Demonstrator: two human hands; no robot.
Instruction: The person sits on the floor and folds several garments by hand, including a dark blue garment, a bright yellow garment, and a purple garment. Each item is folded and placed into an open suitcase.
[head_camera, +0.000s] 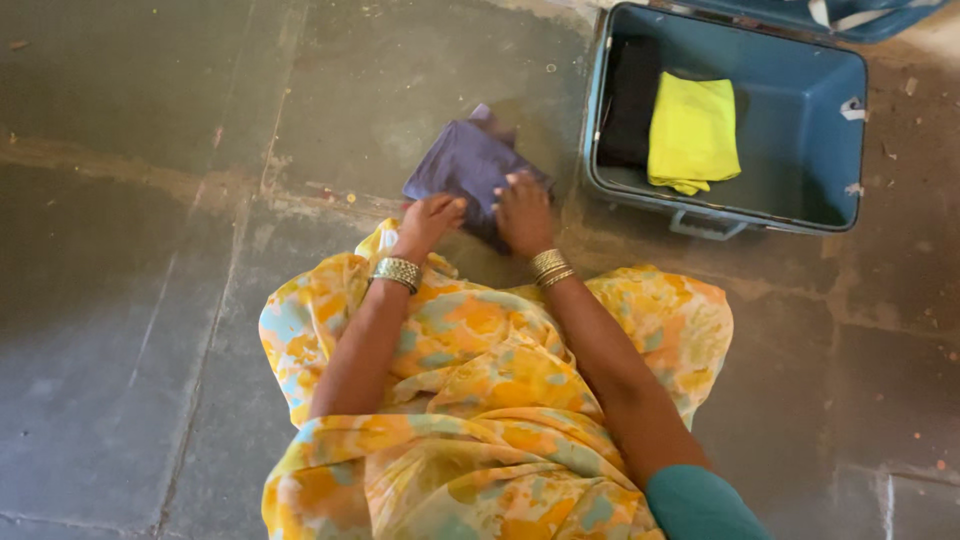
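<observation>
The fingers of the left hand (432, 215) are curled together and press down on the near edge of a folded purple cloth (468, 165). The fingers of the right hand (522, 212) lie flat and slightly spread on the same cloth, just beside the left hand. Neither hand lifts the cloth; both rest on top of it. The left wrist carries a wide gold bangle (397, 272); the right wrist carries a set of thinner gold bangles (551, 268).

The folded purple cloth lies on the stone floor (130, 300), directly in front of the person's lap, which is covered by a yellow, orange and pale blue patterned garment (470, 400). A teal sleeve (700, 505) shows at the right upper arm.

To the right of the cloth, near but not touching it, an open blue suitcase (800, 140) stands on the floor. Inside it, a folded yellow cloth (692, 132) lies beside a black folded item (630, 100).
</observation>
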